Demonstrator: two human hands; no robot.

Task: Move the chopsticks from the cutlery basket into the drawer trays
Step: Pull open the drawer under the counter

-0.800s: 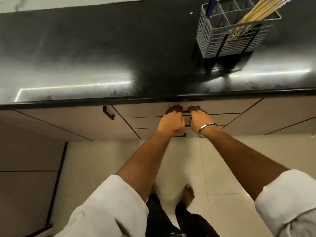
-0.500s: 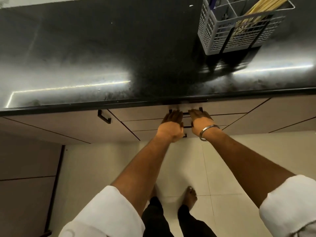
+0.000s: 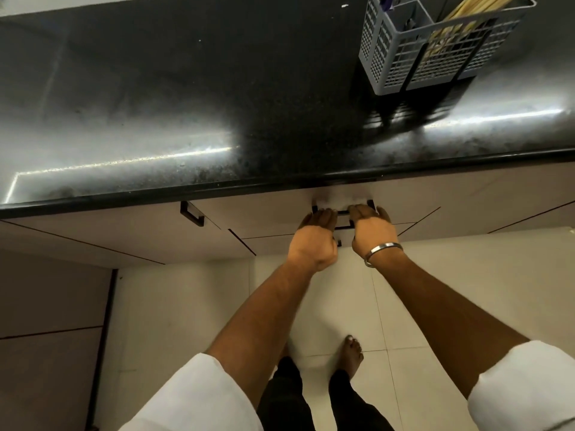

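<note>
**Both Hands on Top Drawer Handle**

Left hand (image 3: 315, 241) and right hand (image 3: 371, 233) sit side by side at the black handle (image 3: 343, 213) of the top drawer (image 3: 264, 213), fingers curled over the bar, knuckles up. A metal bangle (image 3: 382, 251) circles the right wrist. Drawer trays are not visible. The cutlery basket (image 3: 413, 57) stands on the black countertop (image 3: 186, 88), at the far right, well apart from the hands. Chopsticks (image 3: 473, 4) stand tilted in its right-hand compartment, tips above the rim.
</note>
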